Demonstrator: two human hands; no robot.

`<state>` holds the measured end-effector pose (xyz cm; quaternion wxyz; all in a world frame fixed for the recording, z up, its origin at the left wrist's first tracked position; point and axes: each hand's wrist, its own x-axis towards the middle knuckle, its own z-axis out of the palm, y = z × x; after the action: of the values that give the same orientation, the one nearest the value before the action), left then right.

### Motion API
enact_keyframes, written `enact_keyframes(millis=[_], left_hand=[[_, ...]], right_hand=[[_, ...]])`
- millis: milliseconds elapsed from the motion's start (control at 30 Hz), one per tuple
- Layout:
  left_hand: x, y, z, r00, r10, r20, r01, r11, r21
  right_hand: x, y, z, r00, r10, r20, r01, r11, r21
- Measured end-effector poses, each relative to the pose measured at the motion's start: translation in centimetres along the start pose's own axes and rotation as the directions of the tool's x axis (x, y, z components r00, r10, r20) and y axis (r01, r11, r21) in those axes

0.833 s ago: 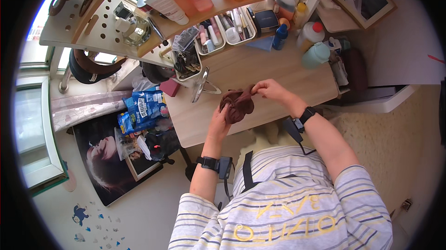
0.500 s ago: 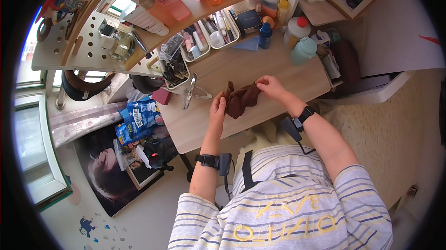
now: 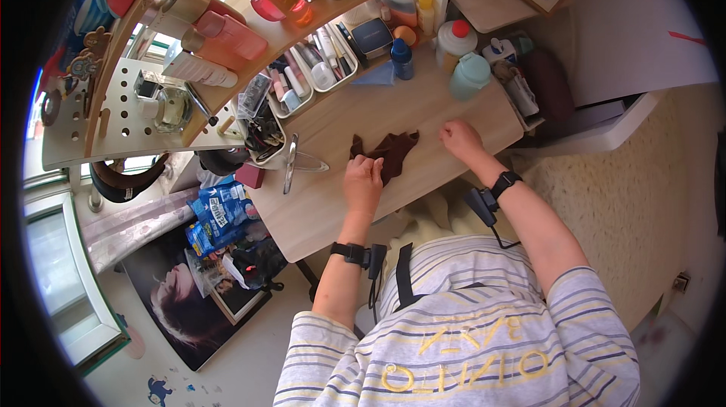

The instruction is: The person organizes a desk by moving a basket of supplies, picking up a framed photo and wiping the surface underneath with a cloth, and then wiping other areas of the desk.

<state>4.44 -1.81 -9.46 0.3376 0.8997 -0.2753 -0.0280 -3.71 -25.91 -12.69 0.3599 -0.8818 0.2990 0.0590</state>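
Observation:
A crumpled piece of dark brown cloth (image 3: pixel 396 154) lies on the light wooden desk (image 3: pixel 318 210), one corner sticking up at its left. My left hand (image 3: pixel 364 182) is closed on the near left part of it, thumb and fingers pinched together. Just right of the cloth, my right hand (image 3: pixel 461 139) is closed with its fingers curled, apart from the cloth, and nothing shows in it. What kind of article the cloth is cannot be made out.
Left of the cloth a round stand mirror (image 3: pixel 291 164) stands on the desk. White trays of cosmetics (image 3: pixel 333 59), a blue bottle (image 3: pixel 401 59) and a mint-green cup (image 3: pixel 470 76) line the back. Above hangs a shelf of bottles (image 3: pixel 227 33). An open drawer (image 3: pixel 605 127) juts out at the right.
My right hand has let go of the cloth and moved a little right, its fingers now curled. My left hand has shifted over the cloth and pinches it. The whole view has shifted slightly.

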Motion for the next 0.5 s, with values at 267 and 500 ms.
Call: enact_keyframes(millis=[267,500], left_hand=[[-0.6,0.3,1.6,0.971,0.171,0.168,-0.212,0.939,0.269],[1.1,-0.3,3.1,0.992,0.041,0.116,-0.06,0.984,0.168]], right_hand=[[-0.7,0.4,-1.3,0.986,-0.04,0.159,0.032,0.998,0.053],[-0.5,1.6,-1.2,0.98,-0.072,0.186,0.061,0.996,0.065]])
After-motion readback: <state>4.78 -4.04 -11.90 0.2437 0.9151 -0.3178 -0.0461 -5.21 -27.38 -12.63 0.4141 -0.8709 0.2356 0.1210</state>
